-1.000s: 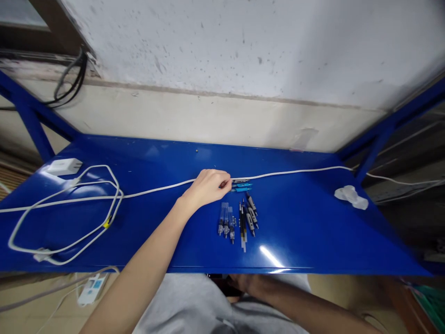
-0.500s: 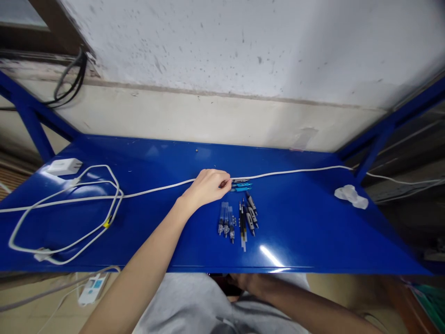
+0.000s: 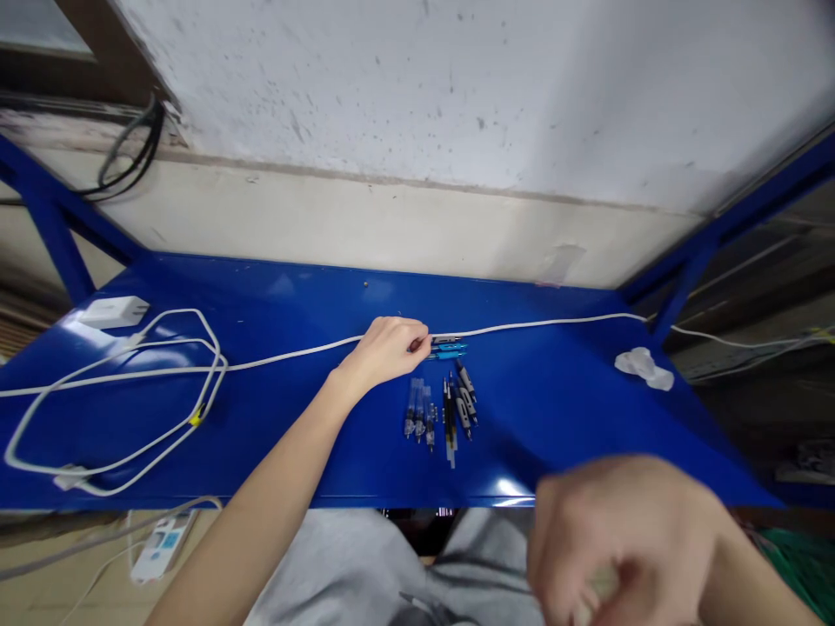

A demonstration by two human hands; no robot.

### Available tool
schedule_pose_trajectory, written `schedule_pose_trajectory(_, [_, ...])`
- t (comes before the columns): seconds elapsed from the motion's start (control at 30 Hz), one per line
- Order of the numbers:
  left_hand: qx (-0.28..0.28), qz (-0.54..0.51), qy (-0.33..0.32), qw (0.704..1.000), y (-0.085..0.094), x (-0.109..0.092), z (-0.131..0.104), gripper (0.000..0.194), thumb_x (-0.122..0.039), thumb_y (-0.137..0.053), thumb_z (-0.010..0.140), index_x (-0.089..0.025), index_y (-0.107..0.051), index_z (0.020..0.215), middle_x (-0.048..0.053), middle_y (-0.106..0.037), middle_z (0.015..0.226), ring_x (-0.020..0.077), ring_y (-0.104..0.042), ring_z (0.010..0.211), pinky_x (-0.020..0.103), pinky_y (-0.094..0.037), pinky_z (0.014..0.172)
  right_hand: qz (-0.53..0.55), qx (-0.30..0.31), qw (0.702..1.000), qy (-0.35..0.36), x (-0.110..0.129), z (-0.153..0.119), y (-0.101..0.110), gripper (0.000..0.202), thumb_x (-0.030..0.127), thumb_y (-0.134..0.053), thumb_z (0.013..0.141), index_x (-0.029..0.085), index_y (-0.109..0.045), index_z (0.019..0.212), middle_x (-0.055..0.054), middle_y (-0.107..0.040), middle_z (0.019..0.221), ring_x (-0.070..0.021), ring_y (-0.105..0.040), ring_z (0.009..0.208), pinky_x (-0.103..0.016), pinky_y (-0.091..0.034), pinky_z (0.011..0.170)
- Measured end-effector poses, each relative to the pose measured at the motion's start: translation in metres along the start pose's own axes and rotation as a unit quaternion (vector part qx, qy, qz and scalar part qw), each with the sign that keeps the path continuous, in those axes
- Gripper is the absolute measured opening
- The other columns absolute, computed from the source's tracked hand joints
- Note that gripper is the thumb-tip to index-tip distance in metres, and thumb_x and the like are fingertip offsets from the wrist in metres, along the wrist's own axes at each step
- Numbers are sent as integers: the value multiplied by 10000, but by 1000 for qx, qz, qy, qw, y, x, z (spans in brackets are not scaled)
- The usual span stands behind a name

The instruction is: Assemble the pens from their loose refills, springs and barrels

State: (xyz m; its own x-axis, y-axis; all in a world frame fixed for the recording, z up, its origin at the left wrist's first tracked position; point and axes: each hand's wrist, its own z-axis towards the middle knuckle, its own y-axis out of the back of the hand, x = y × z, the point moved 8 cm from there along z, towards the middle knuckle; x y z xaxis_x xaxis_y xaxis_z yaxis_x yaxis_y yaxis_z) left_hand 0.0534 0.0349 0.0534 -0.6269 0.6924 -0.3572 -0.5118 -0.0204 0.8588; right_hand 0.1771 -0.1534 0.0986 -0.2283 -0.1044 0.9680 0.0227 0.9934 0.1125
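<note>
My left hand (image 3: 395, 346) rests on the blue tabletop with its fingers curled closed, right at the left ends of the blue pens (image 3: 450, 351) and a grey pen (image 3: 447, 339). Whatever sits inside those fingers is hidden. Closer to me lie several clear pen barrels (image 3: 419, 410), thin dark ink refills (image 3: 450, 417) and grey-gripped pen parts (image 3: 464, 406), side by side. Tiny metallic pieces, possibly springs, lie between barrels and refills. My right hand (image 3: 626, 530) is raised in front of the table's near edge, bent and smeared by motion; its fingers cannot be read.
A white cable (image 3: 293, 354) runs across the tabletop (image 3: 554, 391), passing behind the pens. At left are a looped white cable (image 3: 215, 348) and a white charger (image 3: 114, 311). Crumpled white tissue or plastic (image 3: 644, 369) lies at right. The wall (image 3: 391, 222) stands behind.
My right hand has risen from below the table edge, by my lap, up and to the right into view. My left hand and the pen parts stay as they were; the view shifts slightly.
</note>
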Motion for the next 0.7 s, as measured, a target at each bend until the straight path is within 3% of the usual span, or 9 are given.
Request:
schedule_pose_trajectory(0.07, [-2,2,-4,1000,-1,-3,-1,344,-203,-493,934,-186,-498,590,-10,-564,601,116,-465,525,281,-278,557,7,-180,980,80,22,1,75,224,283,-555,1006,165,-721,912,-49,-738,767,-142,-700,695,-243,-535,681])
schedule_pose_trajectory(0.1, [-1,4,-6,1000,-2,-4,-1,337,-199,-500,927,-187,-498,590,-8,-567,600,119,-470,527,285,-275,558,-13,-333,936,113,21,-4,115,228,289,-546,1013,167,-706,906,-26,-709,727,-130,-663,635,-246,-525,654])
schedule_pose_trajectory(0.17, [6,11,-9,1000,-4,-6,-2,334,-199,-512,921,-191,-494,587,-9,-569,601,123,-474,529,291,-270,558,-86,-604,781,133,1,-23,169,202,299,-555,1008,173,-694,934,12,-646,695,-113,-580,597,-223,-464,583])
schedule_pose_trajectory(0.2, [11,14,-10,1000,-4,-7,-3,338,-204,-517,923,-192,-489,586,-12,-568,602,124,-472,528,292,-270,558,-132,-681,710,121,-13,-28,180,176,283,-581,987,171,-695,914,6,-643,733,-117,-575,648,-224,-454,603])
schedule_pose_trajectory(0.23, [17,16,-10,1000,-5,-7,-3,342,-212,-520,926,-194,-484,587,-16,-566,604,124,-468,526,291,-269,558,-172,-709,677,102,-27,-25,186,170,265,-572,984,171,-694,913,-7,-655,784,-125,-575,688,-237,-456,631])
schedule_pose_trajectory(0.27, [23,18,-9,1000,-5,-7,-3,341,-219,-526,927,-195,-480,590,-19,-563,606,124,-464,526,290,-267,557,-212,-702,675,81,-40,-17,189,169,249,-555,986,174,-696,928,-19,-668,834,-132,-575,710,-250,-458,651])
schedule_pose_trajectory(0.4, [48,14,-2,999,-5,-6,-3,270,-206,-557,884,-196,-484,624,-27,-565,638,123,-476,556,281,-273,568,-364,-601,711,27,-61,7,175,261,209,-478,1008,199,-659,1196,-74,-635,1025,-197,-604,930,-333,-500,834])
schedule_pose_trajectory(0.5, [58,1,2,998,-7,-6,-3,240,-189,-551,871,-196,-487,641,-32,-566,655,118,-476,569,275,-284,578,-373,-578,726,19,-61,8,166,393,190,-440,1016,220,-523,1398,-100,-566,1158,-211,-596,1021,-363,-511,897])
schedule_pose_trajectory(0.7, [51,-15,0,999,-12,-9,-3,279,-181,-525,889,-188,-481,613,-26,-554,629,112,-460,548,274,-289,576,-348,-580,736,11,-70,13,168,406,155,-426,1003,221,-492,1398,-91,-545,1144,-212,-597,1027,-368,-524,895])
